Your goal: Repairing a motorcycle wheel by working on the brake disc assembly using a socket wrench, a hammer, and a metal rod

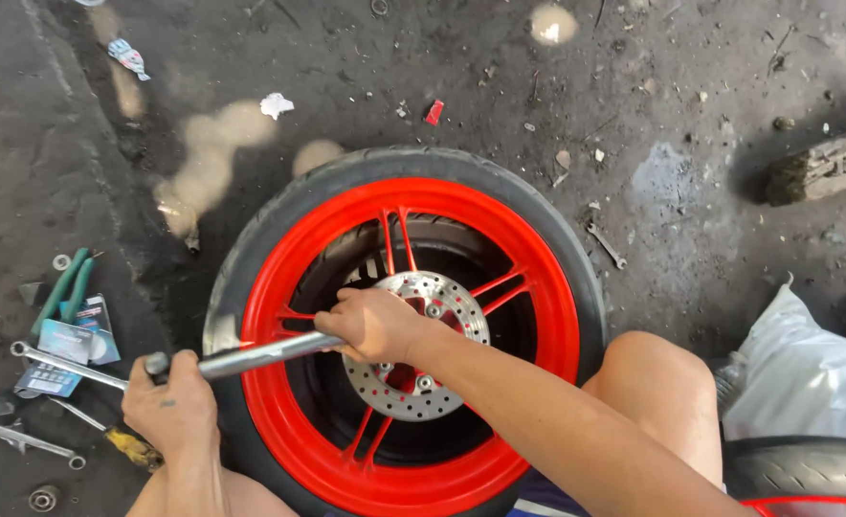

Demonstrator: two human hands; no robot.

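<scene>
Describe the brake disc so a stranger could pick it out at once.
Find the red wheel lying flat on the dark ground. At its centre sits the brake disc, partly under the right hand. It alone is silver, round and drilled with small holes.

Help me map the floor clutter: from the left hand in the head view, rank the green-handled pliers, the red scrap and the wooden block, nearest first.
From the left hand:
1. Green-handled pliers, left, beside the packets.
2. Red scrap, beyond the wheel, top centre.
3. Wooden block, far right.
</scene>
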